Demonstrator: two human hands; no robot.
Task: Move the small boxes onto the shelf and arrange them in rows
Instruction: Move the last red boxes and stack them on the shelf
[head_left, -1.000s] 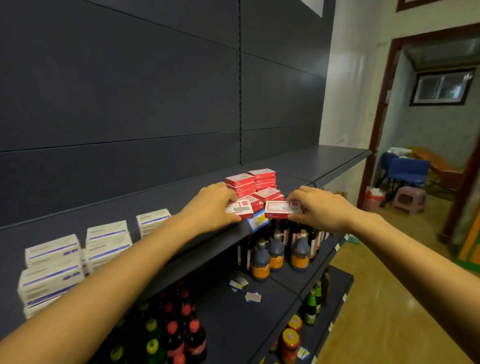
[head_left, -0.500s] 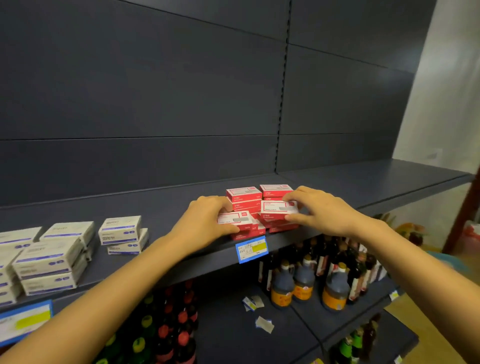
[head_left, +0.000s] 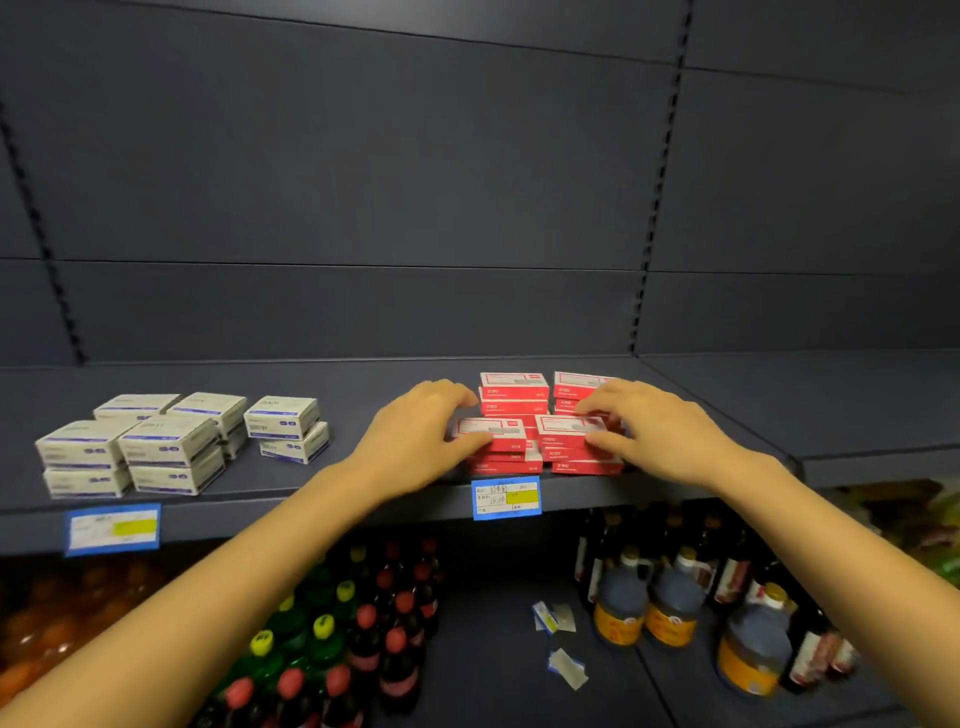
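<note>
The red boxes (head_left: 514, 387) are on the shelf (head_left: 363, 379), in four short stacks: two at the back, two at the front edge, just above a blue tag (head_left: 506, 498). The back pair looks square. The front pair is looser, with the top boxes sitting a little askew over the ones beneath.

Your left hand (head_left: 415, 436) curls round the left end of the front-left top box, thumb on its front face. Your right hand (head_left: 660, 431) pinches the front-right top box, fingers over the lid and thumb at its near right corner. So each hand is clamped on a box, and the stacks lie between them.

I judge this to be the arranging step, not the carrying: the red boxes in view are already up, and what is left is to square them. The next move calls for small, even pushes. Slide each top box flush with its stack, then press the front pair inward and back until they line up with the rear pair.

Mind the lip, since the front stacks stand close to it. A pull toward you could drop a box onto the bottles (head_left: 623, 608) below.

Well apart to the left, the white boxes (head_left: 171, 441) stand in their own block
</note>
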